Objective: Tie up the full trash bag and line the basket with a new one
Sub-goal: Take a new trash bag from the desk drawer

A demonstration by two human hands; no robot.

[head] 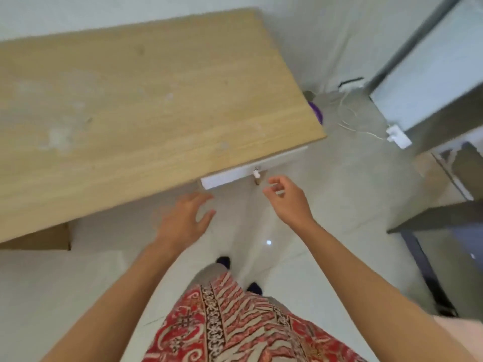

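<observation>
- The right hand [286, 198] reaches toward the small white knob [256, 174] on the white drawer front [235, 176] under the wooden desk top [146, 105]. Thumb and forefinger are curled toward each other but hold nothing, and the knob sits just beyond the fingertips [269, 190], apart from them.
- That half-closed pinch suits a knob this small, so I judge the hand is shaping to pull the drawer, probably to fetch a fresh bag.
- The left hand [183, 223] hovers below the desk edge, on the near side of the drawer's left end, with fingers spread and relaxed. It touches nothing and looks ready to steady the drawer or reach in.
- Neither the full trash bag, the basket nor a new liner can be seen, so their whereabouts cannot be told. The purple thing [316, 111] past the desk's far corner, well beyond the right hand, is mostly hidden and too blurred to name.
- A white plug block [397, 137] with its thin cable [350, 118] lies on the pale floor [339, 205], off to the right of the reaching hand.
- The person stands close to the desk in a red patterned garment [235, 327], so the drawer will open toward the body and needs a short pull.
- By my reading, neither tying nor lining can be judged done.
</observation>
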